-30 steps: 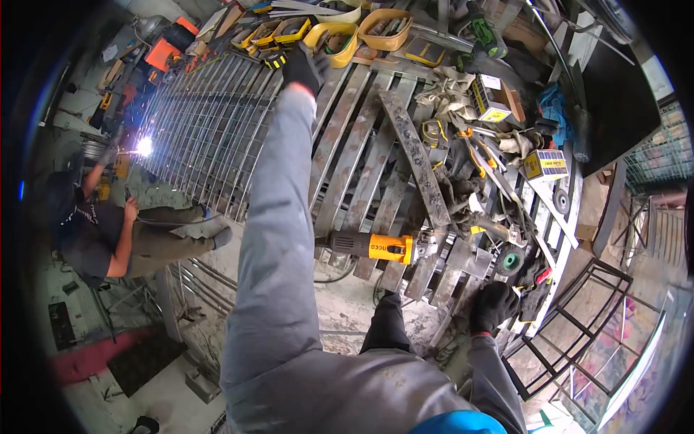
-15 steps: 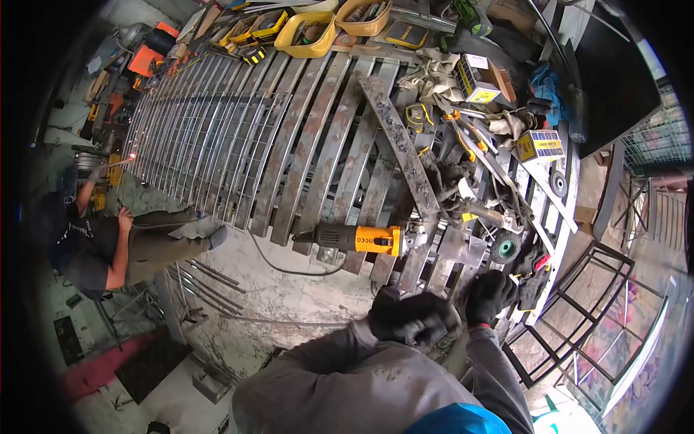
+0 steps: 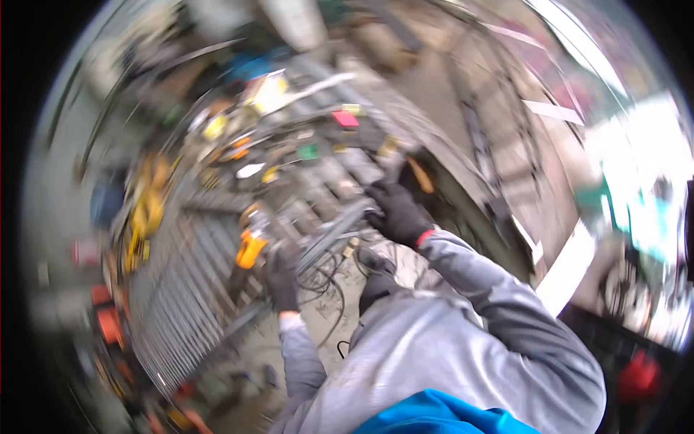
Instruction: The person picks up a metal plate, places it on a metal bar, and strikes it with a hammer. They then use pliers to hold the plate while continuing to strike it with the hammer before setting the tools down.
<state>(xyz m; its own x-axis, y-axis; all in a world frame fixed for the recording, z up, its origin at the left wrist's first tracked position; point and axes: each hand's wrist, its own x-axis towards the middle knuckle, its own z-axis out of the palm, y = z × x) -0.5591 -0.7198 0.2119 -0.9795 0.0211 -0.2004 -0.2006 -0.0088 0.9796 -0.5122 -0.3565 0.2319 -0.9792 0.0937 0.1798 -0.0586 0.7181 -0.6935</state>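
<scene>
The view is smeared by motion. My left hand (image 3: 282, 275), in a dark glove, is at the near edge of the slatted metal table (image 3: 173, 289), just right of the yellow-and-black angle grinder (image 3: 251, 248). Its fingers are too blurred to tell whether they hold anything. My right hand (image 3: 396, 210), also gloved, reaches over the table's near right corner, beside the end of a grey metal edge bar (image 3: 336, 235). The fingers of that hand look bent, but what they touch is unclear.
Yellow trays (image 3: 147, 213) stand along the left side. Tools, boxes and a green disc (image 3: 308, 152) lie across the table top. Cables (image 3: 332, 289) hang or lie below the near edge. Dark metal frames (image 3: 481, 145) are at the upper right.
The view has swung round to the right, so the table appears turned. My hands, close together before, are now apart, with the left beside the grinder and the right at the table corner.
</scene>
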